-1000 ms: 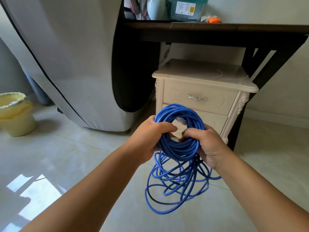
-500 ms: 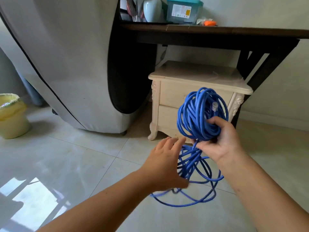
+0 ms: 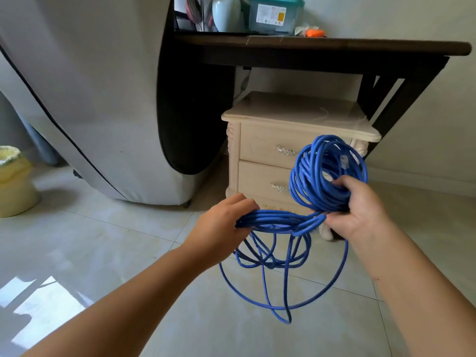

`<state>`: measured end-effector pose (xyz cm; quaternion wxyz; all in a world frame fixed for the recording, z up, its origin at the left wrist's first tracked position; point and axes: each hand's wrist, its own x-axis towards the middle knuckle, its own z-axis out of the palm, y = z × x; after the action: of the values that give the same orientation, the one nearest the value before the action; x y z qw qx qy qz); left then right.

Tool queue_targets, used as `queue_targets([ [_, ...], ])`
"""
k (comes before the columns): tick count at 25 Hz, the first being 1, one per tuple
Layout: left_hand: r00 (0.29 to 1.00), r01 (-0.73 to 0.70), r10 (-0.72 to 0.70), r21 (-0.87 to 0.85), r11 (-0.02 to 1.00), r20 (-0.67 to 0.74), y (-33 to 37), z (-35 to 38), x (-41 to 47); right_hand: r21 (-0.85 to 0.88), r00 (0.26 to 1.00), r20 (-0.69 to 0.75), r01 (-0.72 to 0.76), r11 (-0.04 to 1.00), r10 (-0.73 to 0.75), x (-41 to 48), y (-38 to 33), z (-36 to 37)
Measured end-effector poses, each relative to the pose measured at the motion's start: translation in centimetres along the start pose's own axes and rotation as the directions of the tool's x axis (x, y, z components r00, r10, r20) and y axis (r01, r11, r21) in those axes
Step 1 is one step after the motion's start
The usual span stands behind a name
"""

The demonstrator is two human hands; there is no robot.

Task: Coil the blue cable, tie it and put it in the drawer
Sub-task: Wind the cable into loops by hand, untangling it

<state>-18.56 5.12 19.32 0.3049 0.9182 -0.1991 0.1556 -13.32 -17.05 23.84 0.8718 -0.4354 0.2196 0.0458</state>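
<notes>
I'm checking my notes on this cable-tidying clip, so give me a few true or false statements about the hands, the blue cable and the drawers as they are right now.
1. The right hand grips the coiled part of the blue cable. True.
2. The left hand holds nothing. False: it grips several strands of the cable.
3. Both drawers of the nightstand are shut. True.
4. The whole cable is wound into the coil. False: loose loops hang below the hands.
</notes>
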Motion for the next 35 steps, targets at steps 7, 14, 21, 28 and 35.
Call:
queue_targets([
  [7, 0.92, 0.378, -0.393, -0.239, 0.894, -0.015, -0.6, -0.1, 1.3, 0.036, 0.998, -0.021, -0.066, 0.997, 0.067, 0.0, 1.2, 0.3],
  [14, 0.835, 0.541, -0.548, 0.254, 0.802, -0.048, 1.1, -0.6, 2.3, 0.023, 0.996, -0.037, -0.075, 0.997, 0.076, -0.4, 2.6, 1.4],
  [21, 0.699, 0.699, -0.667, -0.443, 0.561, 0.259, 1.8, -0.2, 1.9, 0.072, 0.999, 0.012, -0.052, 0.996, 0.052, -1.2, 2.9, 1.4],
  [28, 0.753, 0.592, -0.377, -0.806, 0.031, 0.539, 3.6, -0.5, 1.6, 0.161, 0.997, 0.06, -0.062, 0.985, 0.053, -1.3, 2.7, 1.3],
  [35, 0.79, 0.536, -0.35, -0.844, -0.004, 0.503, 3.4, -1.6, 1.8, 0.205, 0.989, 0.127, -0.107, 0.973, 0.082, -1.5, 0.9, 0.7],
])
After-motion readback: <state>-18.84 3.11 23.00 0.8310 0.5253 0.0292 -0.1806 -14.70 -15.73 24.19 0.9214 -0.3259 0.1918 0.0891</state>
